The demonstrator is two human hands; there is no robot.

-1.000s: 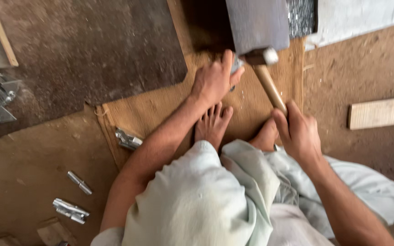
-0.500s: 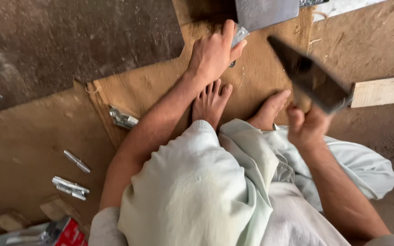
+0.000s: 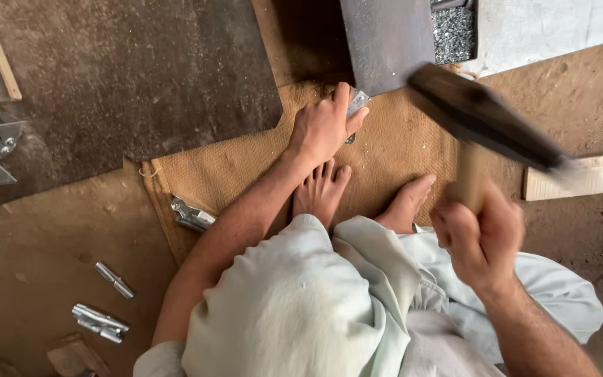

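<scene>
Metal scraps (image 3: 99, 322) left, plank (image 3: 584, 178) right

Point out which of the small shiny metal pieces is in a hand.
The metal piece pinched under the left hand, against the dark block. The other metal pieces lie loose on the ground, untouched.

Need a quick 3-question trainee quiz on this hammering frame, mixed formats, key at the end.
1. True or false: the right hand holds a raised hammer.
2. The left hand pins a small metal piece against: A) dark metal block B) wooden plank C) bare foot.
3. What mat lies under the feet?

Key: 1 true. 2 A. 3 Burlap.
</scene>
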